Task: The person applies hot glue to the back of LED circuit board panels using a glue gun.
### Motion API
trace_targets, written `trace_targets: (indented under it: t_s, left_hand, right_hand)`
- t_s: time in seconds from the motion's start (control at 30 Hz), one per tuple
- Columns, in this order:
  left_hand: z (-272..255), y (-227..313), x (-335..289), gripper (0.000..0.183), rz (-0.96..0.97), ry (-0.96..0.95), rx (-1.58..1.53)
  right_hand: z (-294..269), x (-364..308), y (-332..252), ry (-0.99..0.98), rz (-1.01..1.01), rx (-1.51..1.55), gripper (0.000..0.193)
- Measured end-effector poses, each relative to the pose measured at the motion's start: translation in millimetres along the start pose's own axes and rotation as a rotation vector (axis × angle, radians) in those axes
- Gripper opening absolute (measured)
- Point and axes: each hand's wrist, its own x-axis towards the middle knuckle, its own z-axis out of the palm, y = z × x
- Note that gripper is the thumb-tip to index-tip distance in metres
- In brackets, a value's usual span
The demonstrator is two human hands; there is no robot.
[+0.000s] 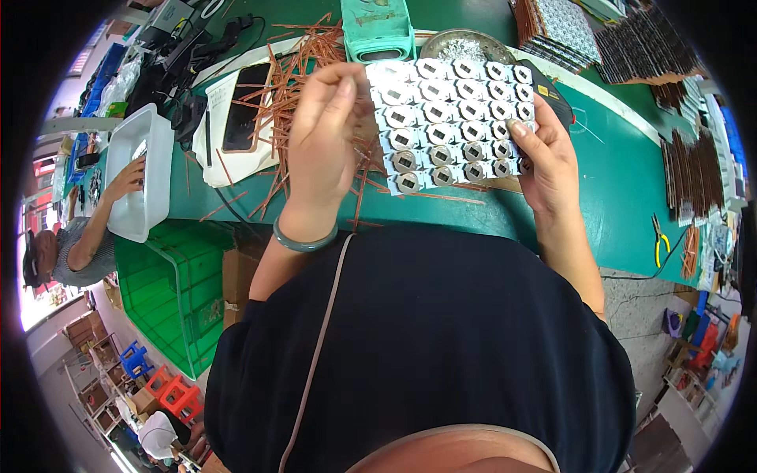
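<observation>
A white panel of small circuit boards [452, 130], with rows of round metal parts, is held tilted up above the bench. My right hand [548, 158] grips its right edge, the thumb on the front face and the other fingers behind. At the panel's upper left edge is my left hand [323, 142], closed, with thumb and forefinger near the corner; its other fingertips are partly hidden. Behind my left hand lies a heap of thin reddish-brown strips [303, 59]. A round dish [465, 49] of small pale pieces sits just beyond the panel.
On the green bench [607, 181], a phone [246, 106] lies on a white sheet at left. Stacked panels [556, 35] stand at the far right. Yellow-handled pliers [659, 243] lie near the right edge. A co-worker's hand [126, 177] reaches into a white bin [162, 169]; a green crate [169, 288] stands below.
</observation>
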Motion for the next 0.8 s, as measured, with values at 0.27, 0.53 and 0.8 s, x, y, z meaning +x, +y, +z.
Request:
trace_targets:
  t_s: [0.27,0.53,0.8]
  left_hand:
    - [29,3,-9,0.055,-0.258,-0.094,-0.233]
    - [27,-6,-9,0.044,-0.475,-0.021,-0.393]
    - [24,-18,-12,0.034,-0.158,-0.045,-0.017]
  right_hand:
    - [-1,-3,5,0.037,-0.062,-0.077,0.043]
    - [4,-9,9,-0.067,0.048,0.048,0.042]
    - [14,-4,18,-0.046,-0.122,-0.241,0.037]
